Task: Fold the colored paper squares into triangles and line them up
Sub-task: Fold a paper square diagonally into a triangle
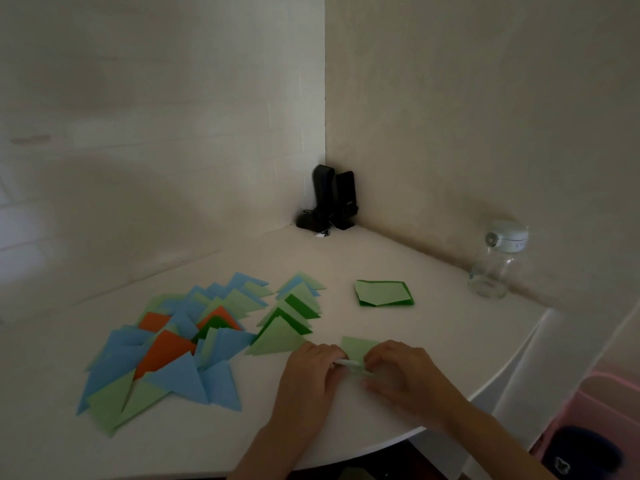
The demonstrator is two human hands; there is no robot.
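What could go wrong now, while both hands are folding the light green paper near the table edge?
1. The left hand and right hand hide most of the light green sheet, so its corners may be misaligned and the crease crooked.
2. The nearest folded triangle lies right beside the left hand; a nudge could disturb the row.
3. The table edge is close; paper may slide off.

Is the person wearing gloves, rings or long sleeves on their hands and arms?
No. The left hand and right hand are bare, with no gloves, rings or watch that can be seen. Both forearms are bare too; no sleeve shows in the dim picture.
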